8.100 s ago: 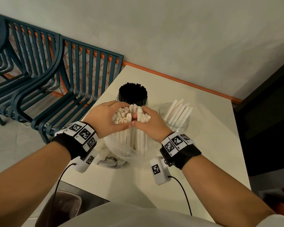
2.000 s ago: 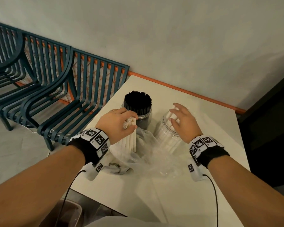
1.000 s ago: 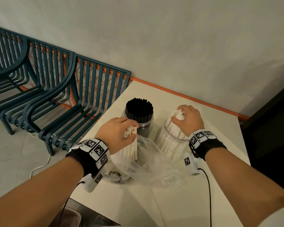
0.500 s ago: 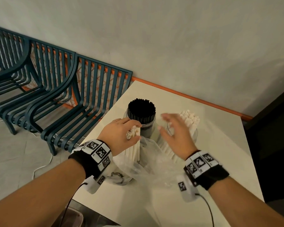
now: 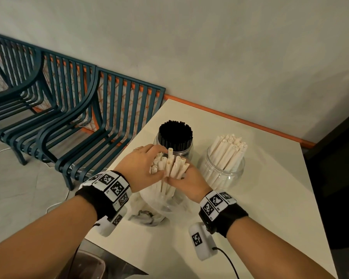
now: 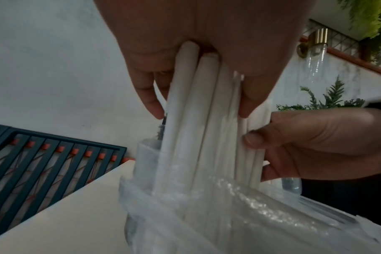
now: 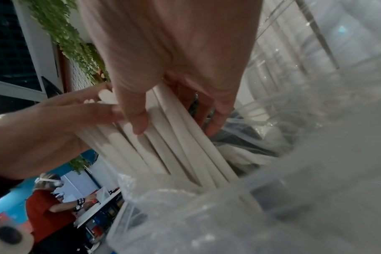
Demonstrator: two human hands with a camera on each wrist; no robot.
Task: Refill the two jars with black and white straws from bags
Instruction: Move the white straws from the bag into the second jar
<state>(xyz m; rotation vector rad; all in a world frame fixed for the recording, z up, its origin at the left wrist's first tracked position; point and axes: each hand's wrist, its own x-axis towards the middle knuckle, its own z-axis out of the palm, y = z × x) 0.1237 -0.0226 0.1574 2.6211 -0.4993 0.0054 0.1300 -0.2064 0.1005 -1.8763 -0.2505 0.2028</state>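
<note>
A bundle of white straws (image 5: 170,165) stands upright in a clear plastic bag (image 5: 159,204) at the table's near middle. My left hand (image 5: 143,168) grips the bundle from the left, and my right hand (image 5: 184,179) grips part of it from the right. In the left wrist view the white straws (image 6: 196,120) run down from my fingers into the clear bag (image 6: 239,214). The right wrist view shows my thumb across the straws (image 7: 170,146). Behind stand a glass jar packed with black straws (image 5: 175,135) and a glass jar of white straws (image 5: 227,156).
The cream table (image 5: 270,208) stands against a grey wall with an orange rail. Dark teal slatted chairs (image 5: 85,109) stand to the left. A crumpled bag (image 5: 145,216) lies under my left wrist. A bin (image 5: 85,266) sits below the table's near edge.
My right hand left the white-straw jar, swung back to the left and took hold of straws in the bag's bundle. The left hand kept its grip throughout.
</note>
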